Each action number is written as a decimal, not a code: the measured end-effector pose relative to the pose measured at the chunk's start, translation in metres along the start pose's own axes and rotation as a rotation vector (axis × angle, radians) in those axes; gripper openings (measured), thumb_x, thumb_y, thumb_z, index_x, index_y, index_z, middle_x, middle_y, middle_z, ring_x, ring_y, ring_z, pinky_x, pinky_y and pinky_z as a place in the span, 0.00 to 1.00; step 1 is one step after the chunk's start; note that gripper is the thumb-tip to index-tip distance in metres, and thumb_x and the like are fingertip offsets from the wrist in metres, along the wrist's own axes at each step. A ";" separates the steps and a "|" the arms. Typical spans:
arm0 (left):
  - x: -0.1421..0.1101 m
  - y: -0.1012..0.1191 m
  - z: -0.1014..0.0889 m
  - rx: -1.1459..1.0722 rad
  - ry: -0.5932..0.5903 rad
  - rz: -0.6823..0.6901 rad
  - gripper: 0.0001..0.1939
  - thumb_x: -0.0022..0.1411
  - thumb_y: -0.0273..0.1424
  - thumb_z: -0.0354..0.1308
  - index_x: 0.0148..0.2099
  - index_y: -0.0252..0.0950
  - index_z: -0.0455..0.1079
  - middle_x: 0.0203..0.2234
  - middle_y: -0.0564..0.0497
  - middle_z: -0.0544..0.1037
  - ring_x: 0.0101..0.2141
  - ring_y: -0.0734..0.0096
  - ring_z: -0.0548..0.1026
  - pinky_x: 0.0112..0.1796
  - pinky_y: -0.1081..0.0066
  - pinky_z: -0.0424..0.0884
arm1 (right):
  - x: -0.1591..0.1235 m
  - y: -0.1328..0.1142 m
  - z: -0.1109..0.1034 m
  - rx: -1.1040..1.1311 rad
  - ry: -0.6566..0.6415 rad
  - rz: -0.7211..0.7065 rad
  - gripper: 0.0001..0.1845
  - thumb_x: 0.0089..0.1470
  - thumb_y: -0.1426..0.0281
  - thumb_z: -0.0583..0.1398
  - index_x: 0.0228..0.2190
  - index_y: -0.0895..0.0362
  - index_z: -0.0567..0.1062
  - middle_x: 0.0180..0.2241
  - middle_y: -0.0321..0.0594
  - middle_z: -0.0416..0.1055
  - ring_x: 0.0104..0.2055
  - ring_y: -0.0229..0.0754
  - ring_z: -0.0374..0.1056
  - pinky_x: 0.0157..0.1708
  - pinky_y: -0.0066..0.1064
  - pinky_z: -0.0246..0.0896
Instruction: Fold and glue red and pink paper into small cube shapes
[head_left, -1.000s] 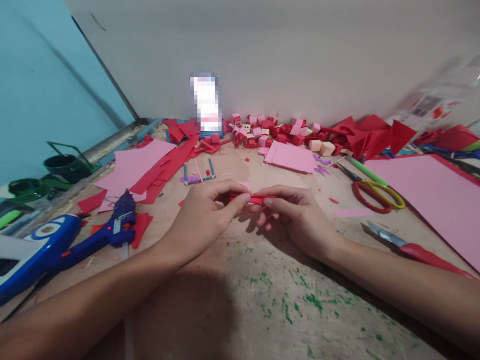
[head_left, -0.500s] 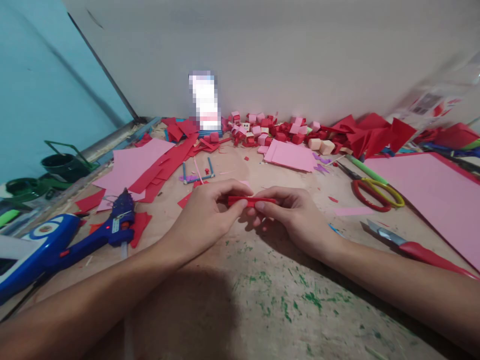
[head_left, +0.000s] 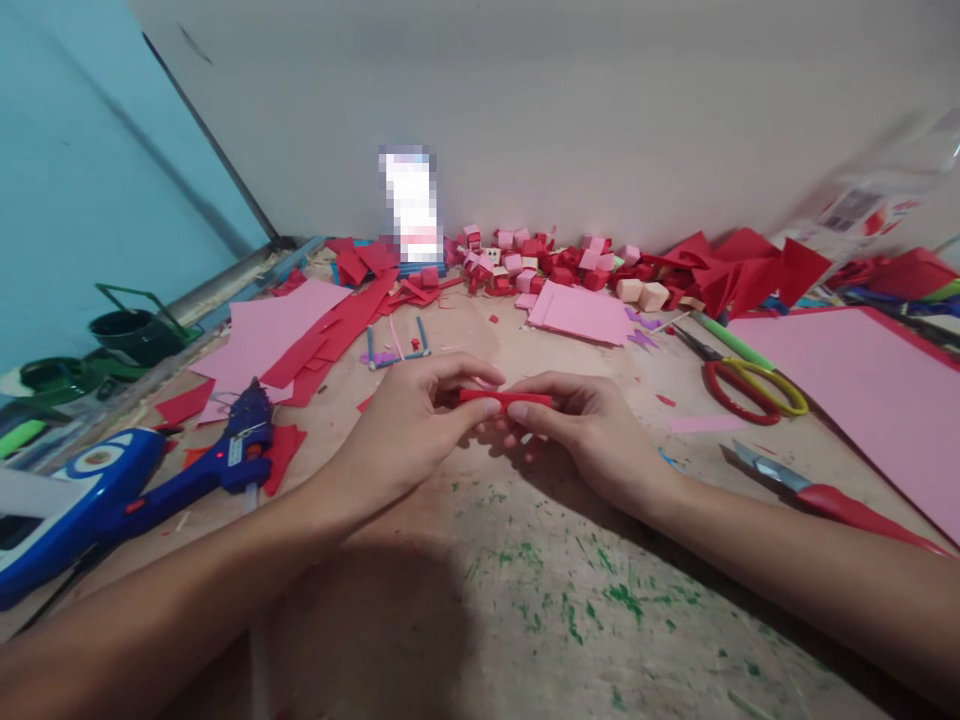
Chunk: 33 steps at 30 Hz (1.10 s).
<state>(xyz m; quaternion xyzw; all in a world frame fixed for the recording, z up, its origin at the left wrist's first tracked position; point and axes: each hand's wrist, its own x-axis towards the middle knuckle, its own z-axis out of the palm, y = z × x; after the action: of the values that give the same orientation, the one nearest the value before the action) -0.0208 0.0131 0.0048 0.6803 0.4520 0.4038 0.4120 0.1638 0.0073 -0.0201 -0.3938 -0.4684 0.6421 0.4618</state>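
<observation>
A narrow strip of red paper (head_left: 505, 397), which looks folded, spans both hands above the middle of the table. My left hand (head_left: 431, 410) pinches its left end, with the thumb along the near side and the fingers behind. At the other end my right hand (head_left: 581, 415) grips it the same way. Both thumb tips nearly meet at the strip's centre. The fingers behind the paper are partly hidden.
On the left lie a blue glue gun (head_left: 232, 450) and red and pink paper sheets (head_left: 281, 315). Small red and pink paper cubes (head_left: 540, 260) line the back beside a lit phone (head_left: 412, 205). Scissors (head_left: 757, 385) and a red-handled knife (head_left: 832, 500) lie to the right.
The red strip has tilted slightly between my fingers, its face now looking narrower and flatter. My left hand has risen a touch; both hands keep their hold.
</observation>
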 end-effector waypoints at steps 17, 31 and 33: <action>0.001 0.001 -0.001 0.016 -0.003 -0.005 0.06 0.65 0.28 0.63 0.39 0.35 0.82 0.31 0.51 0.85 0.28 0.73 0.78 0.30 0.74 0.73 | 0.002 0.003 -0.005 0.147 -0.016 -0.009 0.06 0.52 0.70 0.70 0.34 0.59 0.84 0.27 0.42 0.84 0.24 0.41 0.80 0.24 0.26 0.70; -0.004 0.005 -0.003 0.227 0.033 0.174 0.09 0.61 0.27 0.70 0.44 0.40 0.84 0.39 0.53 0.87 0.39 0.67 0.83 0.39 0.73 0.76 | 0.003 0.001 -0.008 0.209 -0.004 0.013 0.04 0.51 0.72 0.69 0.31 0.58 0.85 0.24 0.43 0.83 0.22 0.39 0.76 0.23 0.27 0.69; -0.004 0.006 -0.003 0.243 0.029 0.187 0.10 0.61 0.26 0.70 0.45 0.40 0.84 0.40 0.54 0.87 0.40 0.68 0.83 0.40 0.74 0.76 | 0.003 0.001 -0.008 0.219 0.000 0.011 0.03 0.50 0.72 0.69 0.30 0.59 0.85 0.24 0.43 0.83 0.21 0.38 0.76 0.23 0.26 0.69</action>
<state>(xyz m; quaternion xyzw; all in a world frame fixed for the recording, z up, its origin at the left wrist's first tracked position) -0.0225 0.0087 0.0108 0.7586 0.4380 0.3924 0.2805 0.1700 0.0122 -0.0230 -0.3438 -0.3933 0.6918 0.4985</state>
